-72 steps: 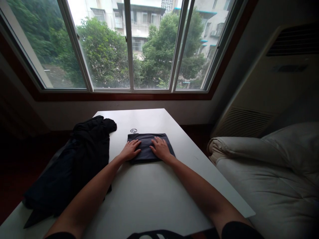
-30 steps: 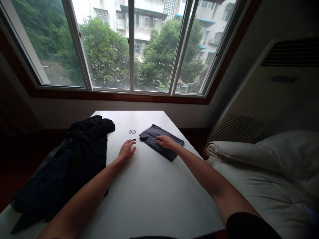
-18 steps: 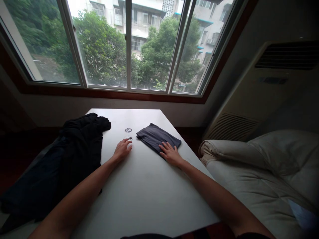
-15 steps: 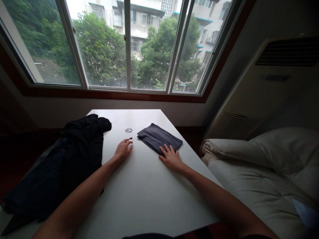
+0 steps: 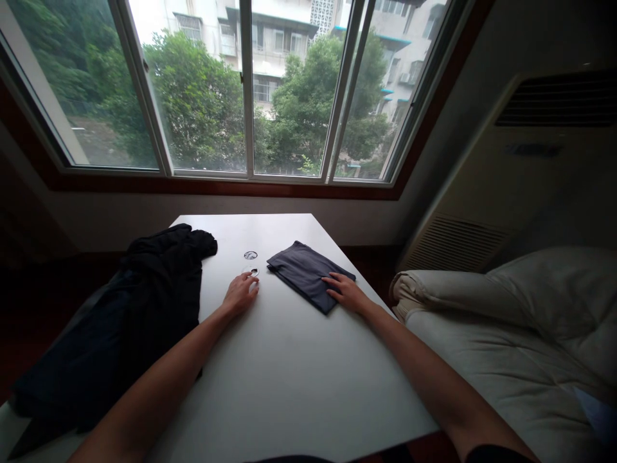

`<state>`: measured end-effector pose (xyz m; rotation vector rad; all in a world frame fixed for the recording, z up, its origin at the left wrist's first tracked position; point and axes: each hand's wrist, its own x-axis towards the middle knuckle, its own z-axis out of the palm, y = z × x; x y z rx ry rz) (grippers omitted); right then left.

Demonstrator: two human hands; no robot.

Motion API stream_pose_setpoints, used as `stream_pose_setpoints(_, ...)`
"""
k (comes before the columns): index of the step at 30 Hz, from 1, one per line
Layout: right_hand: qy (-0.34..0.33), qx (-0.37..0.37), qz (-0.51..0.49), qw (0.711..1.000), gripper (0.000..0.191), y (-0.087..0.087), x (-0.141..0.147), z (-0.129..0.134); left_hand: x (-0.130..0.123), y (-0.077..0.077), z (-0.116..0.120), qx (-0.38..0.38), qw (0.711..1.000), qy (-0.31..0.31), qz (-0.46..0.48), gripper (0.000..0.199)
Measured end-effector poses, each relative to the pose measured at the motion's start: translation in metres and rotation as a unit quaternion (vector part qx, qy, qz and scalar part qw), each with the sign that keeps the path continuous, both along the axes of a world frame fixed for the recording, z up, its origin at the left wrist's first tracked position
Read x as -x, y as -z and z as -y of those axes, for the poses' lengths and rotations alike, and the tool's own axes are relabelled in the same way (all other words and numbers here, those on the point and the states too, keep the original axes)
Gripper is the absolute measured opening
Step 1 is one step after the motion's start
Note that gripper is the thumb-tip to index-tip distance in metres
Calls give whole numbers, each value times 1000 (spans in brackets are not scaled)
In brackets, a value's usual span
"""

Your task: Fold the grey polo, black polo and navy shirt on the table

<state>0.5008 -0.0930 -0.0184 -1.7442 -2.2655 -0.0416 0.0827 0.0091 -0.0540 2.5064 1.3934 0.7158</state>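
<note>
A dark grey folded cloth (image 5: 306,273) lies flat on the white table (image 5: 270,373), right of the middle. My right hand (image 5: 348,292) rests on its right edge with the fingers apart. My left hand (image 5: 241,292) lies on the table to the left of the cloth, its fingers spread and slightly bent, holding nothing. Just beyond the left fingertips is a small round mark (image 5: 254,272), with a second dark round mark (image 5: 250,255) farther back.
Dark clothes (image 5: 159,289) lie heaped over the table's left side. On the right stands a pale padded sofa (image 5: 482,334). Behind it is a tall unit with vents (image 5: 457,241). A wide window (image 5: 212,109) sits beyond the table's far edge.
My right hand has slid right, from the cloth's near part to its right edge, uncovering the near corner. My left hand has hardly moved.
</note>
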Motion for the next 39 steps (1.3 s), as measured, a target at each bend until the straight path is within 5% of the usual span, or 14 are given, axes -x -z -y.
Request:
stream_pose_setpoints(5, 85, 49, 63, 993, 58, 10, 19, 8, 0, 0, 1, 2, 1000, -3, 2, 31)
stream_pose_setpoints(11, 177, 106, 80, 975, 64, 7, 79, 56, 1, -1, 3, 5, 1000, 4, -10, 32)
stream_pose_setpoints(16, 113, 153, 43, 981, 72, -11, 102, 106, 1, 0, 4, -3, 1000, 5, -14, 32)
stream_pose_setpoints(20, 61, 122, 23, 990, 71, -15, 101, 115, 1, -2, 5, 4, 1000, 0, -14, 33)
stream_pose_setpoints(27, 41, 162, 29, 985, 69, 6, 80, 50, 0, 0, 4, 6, 1000, 9, -4, 33)
stream_pose_setpoints(34, 96, 203, -10, 974, 62, -5, 24, -61, 2, 2, 2, -6, 1000, 13, -20, 35)
stream_pose_setpoints(39, 143, 162, 6, 976, 62, -3, -6, -105, 1, 1, 2, -1, 1000, 19, -14, 35)
